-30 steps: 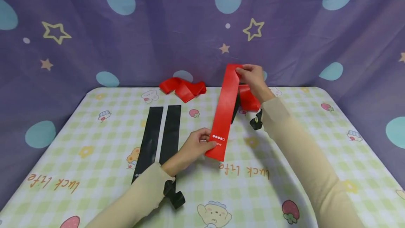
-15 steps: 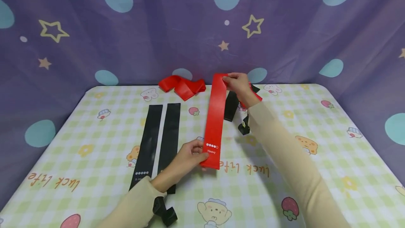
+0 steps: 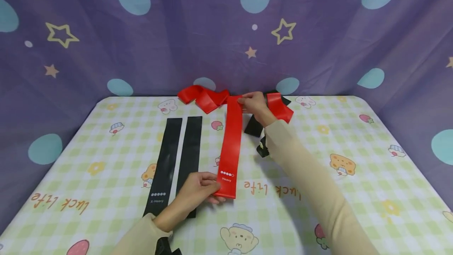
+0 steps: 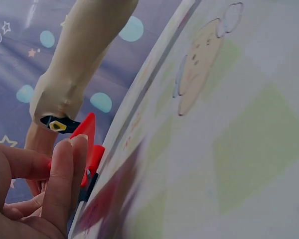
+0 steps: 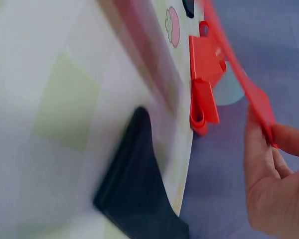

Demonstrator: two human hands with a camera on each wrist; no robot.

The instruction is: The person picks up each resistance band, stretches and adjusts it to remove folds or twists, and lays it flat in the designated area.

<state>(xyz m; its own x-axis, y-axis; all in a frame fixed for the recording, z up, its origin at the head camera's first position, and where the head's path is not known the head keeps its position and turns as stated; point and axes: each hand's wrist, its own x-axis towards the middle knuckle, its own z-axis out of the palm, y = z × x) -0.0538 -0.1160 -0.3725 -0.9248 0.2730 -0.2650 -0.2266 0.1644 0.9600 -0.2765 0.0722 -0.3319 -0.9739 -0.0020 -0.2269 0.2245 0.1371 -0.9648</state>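
Observation:
A flat red resistance band [image 3: 231,141] printed "Heavy" is stretched lengthwise between both hands, just right of two black bands. My left hand [image 3: 198,190] pinches its near left corner between thumb and fingers. At the far end my right hand [image 3: 256,105] pinches the right corner. In the right wrist view the red band [image 5: 239,74] stands clear of the table, its shadow falling below. The left black band [image 3: 166,160], marked "X-Heavy", and the right black band [image 3: 190,145] lie side by side; my left hand and wrist cover part of the right one.
A crumpled red band [image 3: 205,98] lies at the table's back edge. Another red band [image 3: 279,107] and a folded black band [image 3: 254,127] lie in a heap beside my right hand. The checked tablecloth [image 3: 354,192] ends at a purple curtain [image 3: 226,42].
Both hands have carried the red band left and toward me, lowering it beside the black bands. The heap at the back right has come more into view.

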